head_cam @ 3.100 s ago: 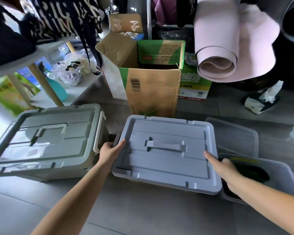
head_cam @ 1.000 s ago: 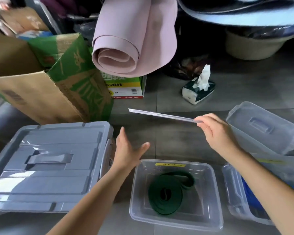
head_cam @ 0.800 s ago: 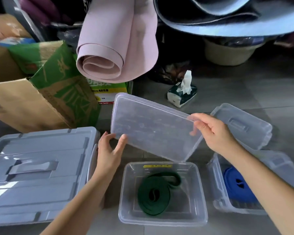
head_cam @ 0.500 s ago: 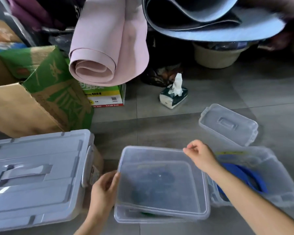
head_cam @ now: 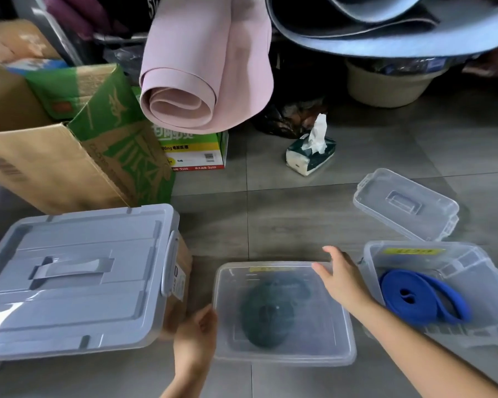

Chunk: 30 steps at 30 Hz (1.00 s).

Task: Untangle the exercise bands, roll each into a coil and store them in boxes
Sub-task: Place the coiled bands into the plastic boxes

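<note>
Left hand (head_cam: 197, 331): low at the left side of a clear rectangular plastic box (head_cam: 285, 361), palm turned toward it, fingers relaxed and nearly straight, their tips at the rim. Whether they touch it cannot be told.

Right hand (head_cam: 341, 280): reaches in from the right over the far right corner of the flat clear plastic lid (head_cam: 314, 331) that covers this box. Fingers are spread and extended, gripping nothing. Contact with the lid cannot be confirmed.

Coiled dark green exercise band (head_cam: 268, 314): inside the covered box, seen blurred through the lid.

Coiled blue exercise band (head_cam: 423, 297): lies in a second, uncovered clear plastic box (head_cam: 489, 285) just to the right. A clear lid with a moulded handle (head_cam: 406, 203) rests on the floor beyond it.

Writing: each clear box bears a yellow label on its far wall, text illegible. A green, white and yellow carton (head_cam: 196, 152) shows "00mg", further characters and a barcode. The brown cardboard box with green print (head_cam: 55, 162) carries a barcode.
</note>
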Tool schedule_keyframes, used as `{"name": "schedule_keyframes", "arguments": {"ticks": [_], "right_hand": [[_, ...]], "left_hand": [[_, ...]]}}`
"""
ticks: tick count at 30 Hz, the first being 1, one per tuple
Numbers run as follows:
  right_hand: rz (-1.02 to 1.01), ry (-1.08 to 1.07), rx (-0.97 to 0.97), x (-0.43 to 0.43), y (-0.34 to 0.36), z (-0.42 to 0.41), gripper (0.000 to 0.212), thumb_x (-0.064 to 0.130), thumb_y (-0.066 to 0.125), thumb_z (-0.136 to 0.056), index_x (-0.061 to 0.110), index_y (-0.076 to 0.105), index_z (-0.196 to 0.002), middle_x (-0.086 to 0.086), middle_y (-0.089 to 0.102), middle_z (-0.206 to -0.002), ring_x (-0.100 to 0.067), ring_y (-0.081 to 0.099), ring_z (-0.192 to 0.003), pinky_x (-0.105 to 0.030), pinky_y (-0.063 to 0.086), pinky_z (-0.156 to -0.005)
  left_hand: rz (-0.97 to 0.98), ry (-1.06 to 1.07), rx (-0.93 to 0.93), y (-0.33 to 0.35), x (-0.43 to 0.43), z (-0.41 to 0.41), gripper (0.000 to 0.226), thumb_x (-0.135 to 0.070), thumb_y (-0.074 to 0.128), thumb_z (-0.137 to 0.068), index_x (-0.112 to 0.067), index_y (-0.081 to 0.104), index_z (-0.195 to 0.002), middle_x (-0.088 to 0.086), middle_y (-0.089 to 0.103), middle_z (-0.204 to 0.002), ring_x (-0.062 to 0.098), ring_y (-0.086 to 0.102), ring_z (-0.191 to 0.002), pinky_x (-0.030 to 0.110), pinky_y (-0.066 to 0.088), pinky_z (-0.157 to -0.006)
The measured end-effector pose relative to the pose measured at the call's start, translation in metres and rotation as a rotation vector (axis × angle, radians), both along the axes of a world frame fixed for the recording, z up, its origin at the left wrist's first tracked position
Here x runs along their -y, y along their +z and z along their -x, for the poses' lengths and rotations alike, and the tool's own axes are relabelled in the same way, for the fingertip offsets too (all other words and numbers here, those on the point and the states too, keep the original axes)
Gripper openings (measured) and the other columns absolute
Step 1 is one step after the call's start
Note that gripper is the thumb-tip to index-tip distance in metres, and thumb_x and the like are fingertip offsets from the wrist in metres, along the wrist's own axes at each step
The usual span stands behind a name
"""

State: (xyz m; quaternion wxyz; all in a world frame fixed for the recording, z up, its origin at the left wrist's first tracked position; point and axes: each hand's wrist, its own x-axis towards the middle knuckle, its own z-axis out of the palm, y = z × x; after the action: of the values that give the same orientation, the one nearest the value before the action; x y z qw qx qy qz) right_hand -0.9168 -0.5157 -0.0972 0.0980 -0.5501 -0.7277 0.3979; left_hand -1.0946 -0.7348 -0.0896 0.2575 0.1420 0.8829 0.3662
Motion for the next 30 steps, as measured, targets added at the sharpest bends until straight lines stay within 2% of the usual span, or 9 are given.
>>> {"name": "schedule_keyframes", "arguments": {"ticks": [2,4,8,14,18,21,23,27,30], "right_hand": [[0.097,-0.115,0.025,0.012,-0.006,-0.005,0.06,0.036,0.049,-0.095,0.008,0.028,-0.143,-0.013,0.036,-0.146,-0.03,0.037,-0.132,-0.038,0.032,-0.104],[0.164,-0.231,0.071,0.026,-0.016,-0.011,0.058,0.042,0.042,-0.096,0.006,0.031,-0.14,-0.013,0.042,-0.142,-0.033,0.042,-0.128,-0.041,0.035,-0.099],[0.135,-0.267,0.033,0.032,-0.024,-0.014,0.043,0.047,0.041,-0.095,0.007,0.051,-0.11,-0.011,0.058,-0.106,-0.032,0.056,-0.1,-0.036,0.041,-0.079],[-0.045,-0.144,0.152,0.001,-0.018,0.001,0.046,0.054,0.042,-0.092,0.014,0.043,-0.069,0.0,0.05,-0.065,-0.025,0.052,-0.065,-0.032,0.037,-0.054],[-0.059,-0.126,0.227,-0.005,-0.021,0.012,0.045,0.055,0.035,-0.094,0.013,0.042,-0.078,0.0,0.05,-0.072,-0.024,0.047,-0.067,-0.032,0.034,-0.055],[0.019,-0.161,0.167,-0.001,-0.025,0.015,0.038,0.054,0.031,-0.095,0.017,0.041,-0.091,-0.001,0.049,-0.078,-0.02,0.047,-0.065,-0.03,0.033,-0.054],[0.066,-0.184,0.114,-0.002,-0.026,0.014,0.037,0.053,0.032,-0.095,0.018,0.042,-0.093,0.0,0.048,-0.078,-0.017,0.045,-0.064,-0.028,0.032,-0.054],[0.052,-0.164,0.097,-0.004,-0.029,0.011,0.042,0.053,0.032,-0.095,0.015,0.047,-0.085,0.001,0.052,-0.071,-0.011,0.046,-0.059,-0.026,0.031,-0.048],[0.013,-0.185,0.106,-0.003,-0.032,0.014,0.048,0.053,0.035,-0.094,0.009,0.048,-0.082,-0.006,0.056,-0.076,-0.026,0.051,-0.068,-0.032,0.035,-0.057]], "left_hand": [[0.004,0.015,0.012,-0.003,-0.002,0.001,0.027,-0.021,0.059,-0.091,-0.014,0.067,-0.115,0.007,0.07,-0.107,0.022,0.063,-0.094,0.024,0.044,-0.084],[0.017,-0.019,0.008,-0.005,-0.006,0.002,0.034,-0.026,0.058,-0.092,-0.017,0.06,-0.124,0.004,0.066,-0.119,0.021,0.062,-0.106,0.02,0.041,-0.086],[0.058,-0.102,-0.016,-0.01,-0.015,0.004,0.042,-0.032,0.053,-0.094,-0.025,0.049,-0.135,-0.001,0.061,-0.128,0.022,0.06,-0.113,0.023,0.043,-0.085],[0.072,-0.113,-0.098,-0.018,-0.023,0.008,0.041,-0.032,0.049,-0.096,-0.024,0.047,-0.136,0.003,0.062,-0.125,0.028,0.06,-0.111,0.024,0.041,-0.082],[0.104,-0.166,-0.165,-0.022,-0.028,0.011,0.043,-0.028,0.047,-0.097,-0.019,0.043,-0.139,0.008,0.062,-0.124,0.029,0.06,-0.109,0.033,0.05,-0.09],[0.085,-0.258,-0.232,-0.022,-0.037,0.008,0.049,-0.026,0.044,-0.098,-0.016,0.033,-0.144,0.009,0.051,-0.135,0.026,0.05,-0.12,0.034,0.041,-0.102],[0.079,-0.299,-0.228,-0.021,-0.045,0.004,0.063,-0.04,0.043,-0.096,-0.02,0.018,-0.15,0.006,0.04,-0.145,0.025,0.041,-0.13,0.036,0.037,-0.107],[0.231,-0.339,-0.359,-0.021,-0.05,-0.003,0.083,-0.064,0.033,-0.085,-0.024,0.003,-0.151,0.01,0.038,-0.141,0.028,0.047,-0.122,0.036,0.048,-0.09],[0.28,-0.359,-0.441,-0.019,-0.052,-0.001,0.088,-0.068,0.022,-0.079,-0.021,0.006,-0.151,0.011,0.044,-0.135,0.028,0.054,-0.113,0.034,0.051,-0.082]]}}
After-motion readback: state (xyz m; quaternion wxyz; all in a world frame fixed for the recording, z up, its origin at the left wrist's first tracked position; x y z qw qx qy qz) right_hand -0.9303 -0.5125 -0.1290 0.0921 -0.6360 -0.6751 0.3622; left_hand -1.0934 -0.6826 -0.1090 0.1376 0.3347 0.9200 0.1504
